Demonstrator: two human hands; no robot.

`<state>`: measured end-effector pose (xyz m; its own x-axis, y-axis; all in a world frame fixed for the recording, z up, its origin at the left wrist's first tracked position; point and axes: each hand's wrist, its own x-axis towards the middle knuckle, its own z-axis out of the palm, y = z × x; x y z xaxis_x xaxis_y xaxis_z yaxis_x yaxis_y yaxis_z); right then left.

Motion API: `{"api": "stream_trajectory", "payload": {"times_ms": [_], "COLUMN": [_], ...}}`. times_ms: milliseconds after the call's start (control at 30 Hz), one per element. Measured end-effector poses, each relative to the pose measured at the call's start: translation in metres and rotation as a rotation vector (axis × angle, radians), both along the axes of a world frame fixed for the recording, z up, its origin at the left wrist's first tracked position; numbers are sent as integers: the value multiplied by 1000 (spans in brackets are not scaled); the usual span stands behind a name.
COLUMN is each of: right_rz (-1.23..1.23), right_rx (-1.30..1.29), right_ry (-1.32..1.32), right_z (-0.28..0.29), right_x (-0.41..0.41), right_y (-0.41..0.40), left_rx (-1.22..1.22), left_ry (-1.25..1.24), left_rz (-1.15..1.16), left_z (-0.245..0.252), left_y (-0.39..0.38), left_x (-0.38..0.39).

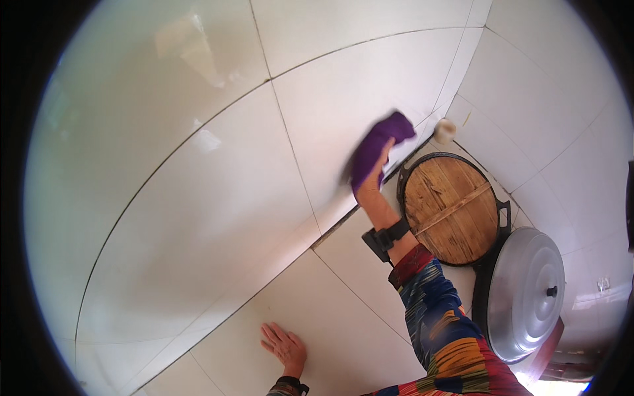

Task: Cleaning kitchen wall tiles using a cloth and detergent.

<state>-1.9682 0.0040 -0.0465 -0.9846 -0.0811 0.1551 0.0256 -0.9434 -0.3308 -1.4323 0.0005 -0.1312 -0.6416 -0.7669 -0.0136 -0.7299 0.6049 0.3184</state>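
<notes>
My right hand (pixel 375 179) holds a purple cloth (pixel 379 146) against the white tiled wall (pixel 237 198), near the corner and just above the seam with the tiled surface below. The cloth covers most of the fingers and looks slightly blurred. A black strap with a small device (pixel 385 239) circles that wrist. Palm down, my left hand (pixel 285 346) rests on the tiled surface (pixel 342 326), its fingers somewhat apart and nothing in it.
Right of my right arm sits a black pan with side handles (pixel 504 214), topped by a round wooden lid (pixel 448 208). Nearer me, a domed metal lid (pixel 527 297) with a black knob covers another dark pan (pixel 480 302). A small pale cylindrical object (pixel 445 131) stands in the corner.
</notes>
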Motion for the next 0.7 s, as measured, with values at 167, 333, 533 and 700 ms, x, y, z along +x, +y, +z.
{"api": "stream_trajectory", "payload": {"times_ms": [167, 333, 533, 700], "right_rz": [-972, -848, -803, -713], "right_rx": [1457, 859, 1004, 1493], "right_ry": [881, 447, 74, -172], "right_z": [202, 184, 27, -85], "right_x": [197, 43, 31, 121], "right_y": [-101, -62, -80, -79], "left_rx": [-43, -79, -68, -27], "left_ry": [-159, -118, -160, -163], "left_rz": [129, 107, 136, 119], "left_z": [7, 9, 2, 3], "left_y": [-29, -22, -29, -25], "left_x": [79, 53, 56, 55]}}
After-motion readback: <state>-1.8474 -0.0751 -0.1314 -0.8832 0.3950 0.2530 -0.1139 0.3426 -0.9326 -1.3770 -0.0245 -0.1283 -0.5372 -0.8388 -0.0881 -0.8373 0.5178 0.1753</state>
